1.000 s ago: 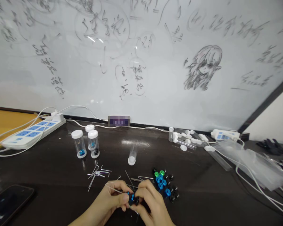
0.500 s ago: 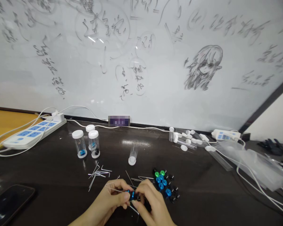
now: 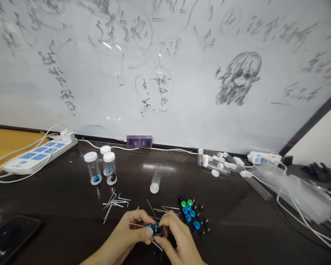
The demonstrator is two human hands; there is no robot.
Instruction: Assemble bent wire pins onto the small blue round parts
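Observation:
Near the front of the dark table, my left hand (image 3: 132, 232) and my right hand (image 3: 177, 236) meet, fingers closed on one small blue and black part (image 3: 155, 229). A thin bent metal wire (image 3: 134, 222) sticks out to the left from the left fingers. The fingertips hide much of the part, so its exact kind is unclear. Below the hands a short L-shaped metal rod (image 3: 157, 245) shows. Right of my right hand lie several blue wheel-like pieces (image 3: 188, 218), two green ones (image 3: 190, 202) and small black pieces (image 3: 206, 221).
L-shaped metal rods (image 3: 114, 203) lie left of centre. Capped clear tubes (image 3: 93, 169) stand behind them, and an uncapped-looking tube (image 3: 155, 180) stands mid-table. A phone (image 3: 13, 239), a power strip (image 3: 38, 154), loose tubes and caps (image 3: 217, 165) and plastic bags (image 3: 298, 191) lie around.
Both hands stay almost in place on the part. The wire's looped end by the left hand has shifted slightly, and the blue part is turned a little.

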